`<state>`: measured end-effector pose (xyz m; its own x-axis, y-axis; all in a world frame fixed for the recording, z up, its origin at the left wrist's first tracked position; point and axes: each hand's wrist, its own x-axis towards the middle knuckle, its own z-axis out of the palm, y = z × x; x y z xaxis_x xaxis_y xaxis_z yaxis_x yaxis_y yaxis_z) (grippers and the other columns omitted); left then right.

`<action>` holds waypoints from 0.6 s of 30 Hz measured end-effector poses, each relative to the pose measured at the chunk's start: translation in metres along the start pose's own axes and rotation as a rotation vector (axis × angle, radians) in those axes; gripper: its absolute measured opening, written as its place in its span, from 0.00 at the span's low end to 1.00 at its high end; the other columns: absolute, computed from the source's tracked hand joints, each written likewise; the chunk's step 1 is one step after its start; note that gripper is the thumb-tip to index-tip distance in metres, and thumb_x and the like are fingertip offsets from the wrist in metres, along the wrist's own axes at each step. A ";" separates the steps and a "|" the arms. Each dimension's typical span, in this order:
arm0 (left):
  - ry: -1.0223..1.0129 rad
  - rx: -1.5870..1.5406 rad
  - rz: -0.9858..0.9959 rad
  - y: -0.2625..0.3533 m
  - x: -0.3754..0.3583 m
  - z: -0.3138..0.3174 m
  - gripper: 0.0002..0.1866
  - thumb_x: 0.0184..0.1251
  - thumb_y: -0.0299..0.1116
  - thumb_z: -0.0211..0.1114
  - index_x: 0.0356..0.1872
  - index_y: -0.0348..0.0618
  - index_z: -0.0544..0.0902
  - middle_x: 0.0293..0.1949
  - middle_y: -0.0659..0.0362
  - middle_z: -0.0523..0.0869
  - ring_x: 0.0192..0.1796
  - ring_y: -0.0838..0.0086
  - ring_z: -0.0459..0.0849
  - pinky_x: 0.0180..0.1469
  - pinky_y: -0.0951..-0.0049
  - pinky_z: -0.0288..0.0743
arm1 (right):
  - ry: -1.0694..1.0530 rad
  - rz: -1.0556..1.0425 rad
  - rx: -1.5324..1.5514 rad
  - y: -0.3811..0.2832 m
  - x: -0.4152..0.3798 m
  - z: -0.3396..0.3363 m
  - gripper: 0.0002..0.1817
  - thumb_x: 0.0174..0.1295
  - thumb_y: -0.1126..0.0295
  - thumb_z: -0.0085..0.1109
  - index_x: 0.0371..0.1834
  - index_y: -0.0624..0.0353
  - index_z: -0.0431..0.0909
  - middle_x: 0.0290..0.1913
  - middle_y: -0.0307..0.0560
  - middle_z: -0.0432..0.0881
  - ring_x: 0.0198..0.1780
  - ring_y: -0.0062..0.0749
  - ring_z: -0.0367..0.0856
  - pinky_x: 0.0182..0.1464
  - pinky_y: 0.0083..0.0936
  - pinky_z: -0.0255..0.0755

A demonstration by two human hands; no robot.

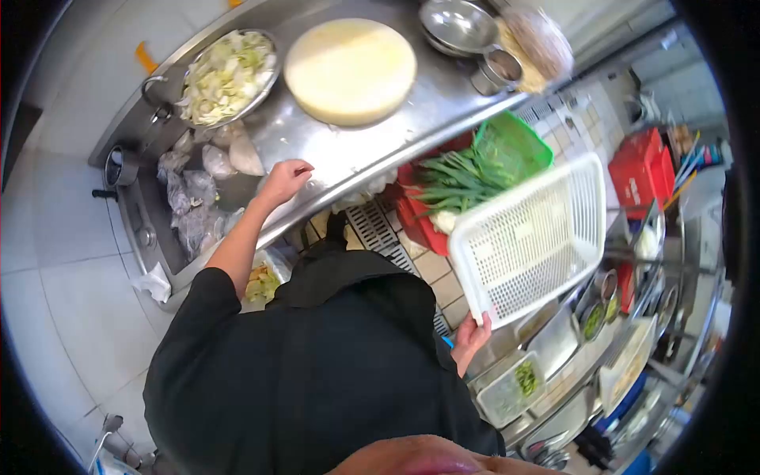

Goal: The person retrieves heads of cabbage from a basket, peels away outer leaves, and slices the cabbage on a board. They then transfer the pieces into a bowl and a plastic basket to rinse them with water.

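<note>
My right hand (473,339) grips the near corner of a white perforated plastic basket (467,261). The basket is tilted over the aisle, and its inside shows nothing lying in it. Above the front edge of the steel counter (285,131), my left hand (286,182) has its fingers curled together, with nothing visible in them. Beyond that hand stands a thick round cutting board (350,71). To its left, a metal bowl (265,93) is full of chopped pale green vegetable (226,75). Bagged items (194,190) lie in the sink beside my left forearm.
Scallions (459,178) and a green basket (514,146) rest on a red crate (419,229) below the counter. Steel bowls (459,28) sit at the counter's far right. Along the right run food trays (514,388) and a red container (640,170). A floor drain (372,226) crosses the tiles.
</note>
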<state>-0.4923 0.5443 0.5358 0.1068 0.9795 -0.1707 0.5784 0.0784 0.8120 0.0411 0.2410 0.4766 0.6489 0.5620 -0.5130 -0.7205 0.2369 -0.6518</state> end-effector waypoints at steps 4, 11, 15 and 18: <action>0.331 -0.102 0.184 -0.010 0.034 -0.078 0.11 0.63 0.29 0.68 0.44 0.36 0.87 0.42 0.51 0.89 0.45 0.65 0.86 0.51 0.69 0.77 | -0.278 0.102 -0.233 0.032 0.032 0.181 0.35 0.59 0.81 0.51 0.74 0.67 0.61 0.68 0.59 0.73 0.68 0.53 0.73 0.72 0.51 0.66; 0.292 0.676 -0.228 -0.062 0.148 -0.216 0.43 0.48 0.48 0.77 0.70 0.55 0.73 0.74 0.48 0.62 0.70 0.52 0.73 0.67 0.55 0.72 | -0.420 0.332 -0.599 0.136 0.103 0.431 0.23 0.66 0.78 0.54 0.65 0.68 0.68 0.59 0.56 0.79 0.59 0.46 0.81 0.55 0.41 0.82; 0.067 0.589 -0.450 -0.106 0.202 -0.223 0.59 0.41 0.50 0.78 0.80 0.63 0.55 0.82 0.51 0.42 0.73 0.49 0.69 0.70 0.56 0.71 | -0.466 0.189 -0.912 0.169 0.124 0.493 0.26 0.66 0.69 0.61 0.64 0.72 0.68 0.55 0.58 0.80 0.53 0.49 0.83 0.51 0.43 0.82; 0.218 0.525 -0.487 -0.095 0.202 -0.230 0.39 0.47 0.44 0.74 0.66 0.52 0.76 0.71 0.48 0.68 0.66 0.54 0.78 0.64 0.58 0.76 | -0.407 -0.402 -1.290 0.183 0.101 0.523 0.35 0.63 0.65 0.67 0.68 0.74 0.64 0.53 0.59 0.81 0.52 0.49 0.82 0.53 0.43 0.78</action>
<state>-0.7112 0.7778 0.5523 -0.3911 0.8756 -0.2835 0.8350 0.4671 0.2909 -0.1530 0.7552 0.5978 0.4783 0.8696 -0.1222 0.3656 -0.3237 -0.8727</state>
